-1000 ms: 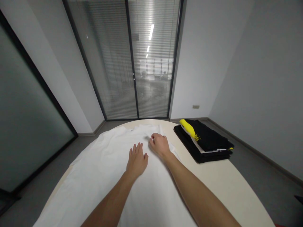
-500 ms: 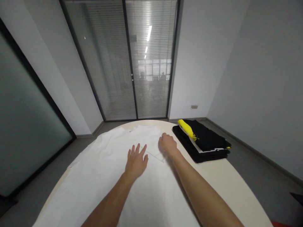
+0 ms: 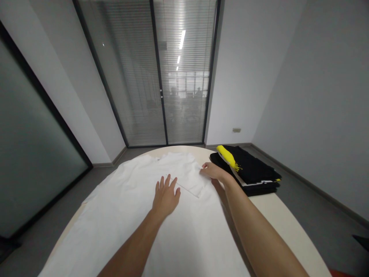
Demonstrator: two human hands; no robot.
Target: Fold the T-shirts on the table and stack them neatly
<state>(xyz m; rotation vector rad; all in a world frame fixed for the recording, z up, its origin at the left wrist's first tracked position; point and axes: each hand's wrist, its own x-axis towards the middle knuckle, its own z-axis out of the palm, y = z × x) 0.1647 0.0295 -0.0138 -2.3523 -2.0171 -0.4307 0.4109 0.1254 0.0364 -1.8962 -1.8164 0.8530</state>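
A white T-shirt [image 3: 121, 215] is spread across the round table, its collar side at the far edge. Near the far right, its sleeve [image 3: 190, 182] is folded inward, and the hem makes a slanting line on the cloth. My left hand [image 3: 166, 196] lies flat on the shirt with fingers spread, the fingertips by that hem. At the right edge of the folded part is my right hand [image 3: 215, 172], fingers curled and pinched at the cloth. The exact grip of its fingertips is partly hidden.
To the right, a stack of folded black clothes [image 3: 253, 165] sits on the table [image 3: 276, 227], with a yellow bundle [image 3: 227, 156] on top. Beyond the table stand a glass door with blinds [image 3: 184, 115] and grey walls.
My right hand has shifted a little to the right, its wrist more raised, showing more of the folded sleeve's edge. My left hand stays in place.
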